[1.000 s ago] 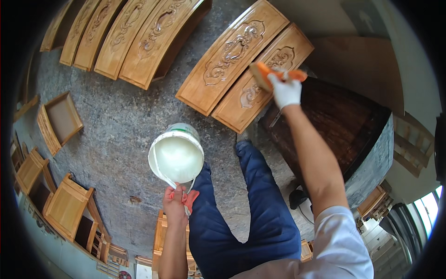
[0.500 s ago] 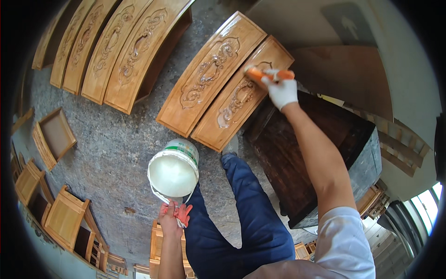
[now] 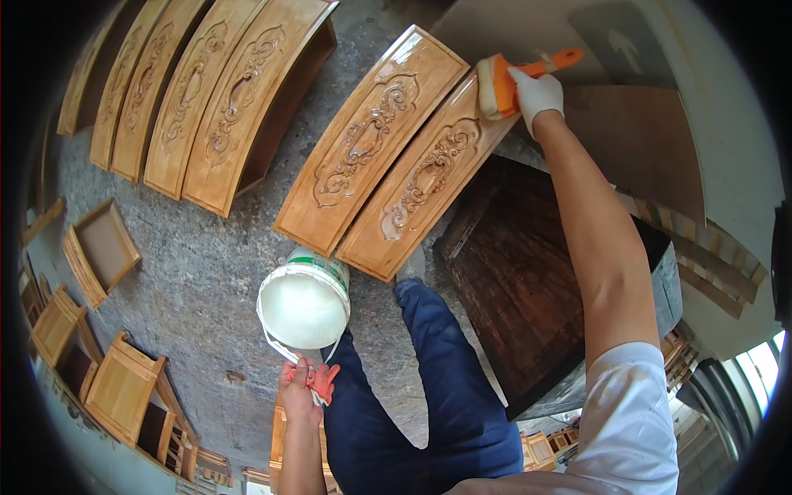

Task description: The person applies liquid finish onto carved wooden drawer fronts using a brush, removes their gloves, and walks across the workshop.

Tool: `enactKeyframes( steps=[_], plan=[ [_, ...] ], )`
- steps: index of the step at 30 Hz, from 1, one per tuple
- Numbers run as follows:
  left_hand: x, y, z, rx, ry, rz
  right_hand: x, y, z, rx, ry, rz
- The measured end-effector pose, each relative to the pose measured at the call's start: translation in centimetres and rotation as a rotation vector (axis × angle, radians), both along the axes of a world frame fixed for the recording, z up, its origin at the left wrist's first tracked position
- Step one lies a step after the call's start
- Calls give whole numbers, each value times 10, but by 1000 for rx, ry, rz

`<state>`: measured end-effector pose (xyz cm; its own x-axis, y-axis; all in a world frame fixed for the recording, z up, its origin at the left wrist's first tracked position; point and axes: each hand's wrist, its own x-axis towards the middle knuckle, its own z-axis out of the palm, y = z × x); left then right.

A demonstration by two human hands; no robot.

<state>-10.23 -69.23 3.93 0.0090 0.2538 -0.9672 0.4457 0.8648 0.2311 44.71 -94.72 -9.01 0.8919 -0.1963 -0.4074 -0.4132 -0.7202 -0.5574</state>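
My right hand (image 3: 540, 97), in a white glove, is closed round the handle of a wide orange paintbrush (image 3: 495, 87). Its pale bristles rest at the far right end of a carved wooden drawer front (image 3: 371, 247). Wet shine shows on its scrollwork. Close along its left side lies a second glossy carved drawer front (image 3: 309, 210). My bare left hand (image 3: 299, 396) grips the wire handle (image 3: 290, 355) of a white bucket (image 3: 334, 271), tilted so its pale inside shows. A red and white glove (image 3: 323, 384) is bunched in that same hand.
Several carved drawers (image 3: 210, 177) stand in a row at the far left. A dark wooden cabinet (image 3: 528, 272) is close on my right, under my forearm. At left are a small drawer (image 3: 107, 239) and wooden cabinets (image 3: 124, 388). A brown board (image 3: 635, 148) leans at the right wall.
My right hand has carried the brush away from me and right, from the middle carving to the panel's far end. My left hand still holds the bucket, nearly unmoved.
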Motion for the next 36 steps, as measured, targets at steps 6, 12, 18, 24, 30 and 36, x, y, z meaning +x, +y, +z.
enactKeyframes(
  steps=[6, 12, 18, 24, 30, 36],
  plan=[
    [-4, 30, -6, -22, -36, -46, -33, -7, 18, -332, 23, -96],
    [-3, 60, -26, -26, -75, -173, -55, -27, -11, 356, -180, -980],
    [3, 85, -29, -1, -89, -280, -233, 46, -25, 89, -310, -716],
    [13, 98, -21, 44, -70, -298, -377, 93, -12, 156, -33, -861],
    [8, 109, -12, 68, -1, -324, -187, 12, -47, 601, 281, -1908],
    [7, 97, -11, 89, -12, -294, -66, -117, -110, 1591, -267, -989]
  ],
)
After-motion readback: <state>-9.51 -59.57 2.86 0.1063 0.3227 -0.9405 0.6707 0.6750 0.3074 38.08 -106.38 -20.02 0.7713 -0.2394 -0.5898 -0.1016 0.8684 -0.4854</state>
